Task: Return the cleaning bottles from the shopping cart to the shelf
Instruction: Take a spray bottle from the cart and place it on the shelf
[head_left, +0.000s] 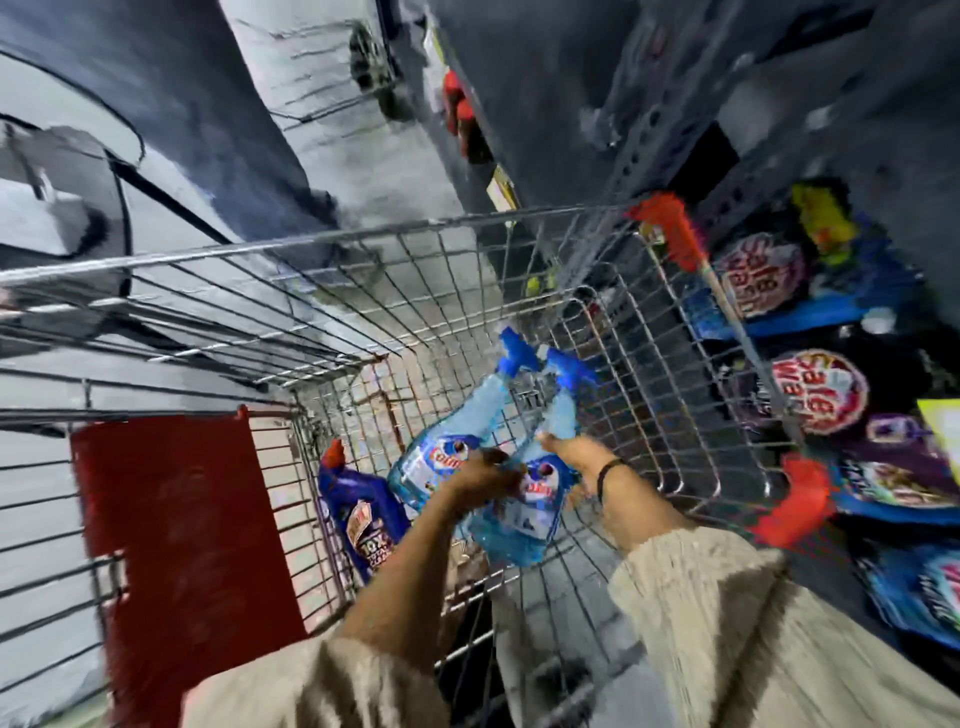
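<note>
Both my hands are inside the wire shopping cart (311, 244). My left hand (480, 475) is closed around the body of a light blue spray bottle (452, 441) with a blue trigger head pointing away from me. My right hand (571, 457) grips a second light blue spray bottle (524, 525) right beside the first; the two bottles touch. A dark blue cleaner bottle with a red cap (358, 509) lies in the cart's near left corner. The shelf (810, 322) stands to the right of the cart.
The shelf on the right holds several dark and blue detergent pouches (763, 275). A red panel (182, 525) covers the cart's child seat at the left. Red corner bumpers (795, 499) mark the cart's right rim. Grey floor runs ahead along the aisle.
</note>
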